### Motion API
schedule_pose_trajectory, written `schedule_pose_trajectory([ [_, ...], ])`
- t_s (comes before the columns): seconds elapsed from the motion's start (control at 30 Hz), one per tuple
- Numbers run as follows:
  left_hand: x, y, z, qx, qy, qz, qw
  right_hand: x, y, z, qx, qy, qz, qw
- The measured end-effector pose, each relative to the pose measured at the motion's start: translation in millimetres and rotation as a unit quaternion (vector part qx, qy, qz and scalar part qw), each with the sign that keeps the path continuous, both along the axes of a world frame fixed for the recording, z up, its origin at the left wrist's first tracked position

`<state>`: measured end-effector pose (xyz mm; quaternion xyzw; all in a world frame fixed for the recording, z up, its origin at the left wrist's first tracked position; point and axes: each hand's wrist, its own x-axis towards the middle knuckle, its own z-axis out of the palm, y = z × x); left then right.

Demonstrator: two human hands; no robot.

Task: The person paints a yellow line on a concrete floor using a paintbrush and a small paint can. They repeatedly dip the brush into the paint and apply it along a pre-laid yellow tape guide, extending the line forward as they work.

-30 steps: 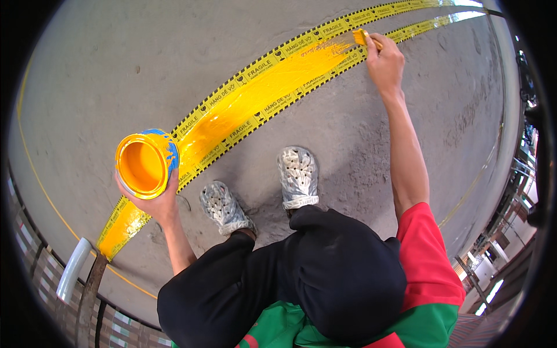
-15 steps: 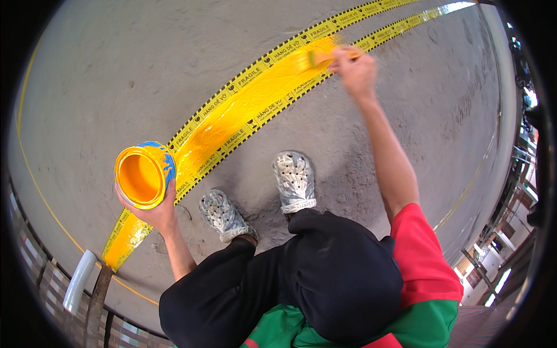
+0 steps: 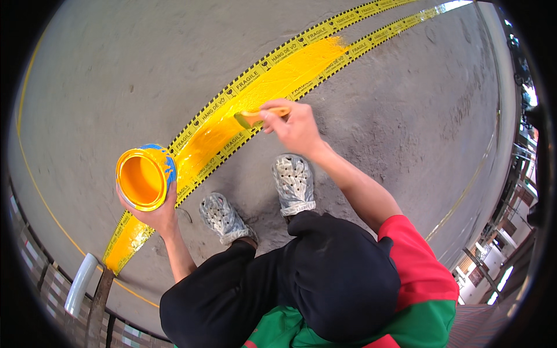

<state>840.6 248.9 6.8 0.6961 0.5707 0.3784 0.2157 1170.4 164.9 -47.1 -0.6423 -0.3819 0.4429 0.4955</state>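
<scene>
My left hand (image 3: 152, 216) is wrapped round a paint can (image 3: 168, 164), its open mouth tilted toward me and yellow paint showing inside. Blue shows on the can's side beneath yellow drips. In my right hand (image 3: 295, 129) is a paintbrush (image 3: 264, 116), gripped by its handle with the bristles pointing left. The brush is over a wet yellow painted stripe (image 3: 275, 78) on the floor; whether the bristles touch it I cannot tell. Two strips of yellow and black printed tape (image 3: 216, 105) border the stripe along both sides.
Grey rough concrete floor (image 3: 145, 64) surrounds the stripe. My feet, in pale clogs (image 3: 293, 181) that look wrapped in clear plastic, stand just on the near side of it. A wooden post (image 3: 100, 298) and a pale tube (image 3: 81, 284) are at lower left. A thin yellow line (image 3: 40, 180) runs along the left.
My right hand has brought the brush left and nearer to me along the stripe, from its far end to about the middle. The can in my left hand stays almost still.
</scene>
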Motion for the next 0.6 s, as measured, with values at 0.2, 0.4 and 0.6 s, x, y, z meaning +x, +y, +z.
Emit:
schedule_pose_trajectory([
  [0.2,-11.4,-2.2,-1.5,-0.017,-0.019,0.029,0.999,152.4,9.0,-9.3,-0.090,-0.216,-0.260,0.937],
  [0.4,-11.6,-3.5,-4.5,-0.016,-0.014,0.029,0.999,186.9,12.4,-9.2,-0.023,-0.555,-0.262,0.789],
  [0.6,-5.3,-3.5,-3.5,-0.022,-0.024,0.022,0.999,9.9,-10.8,-8.8,0.103,-0.346,-0.001,0.933],
])
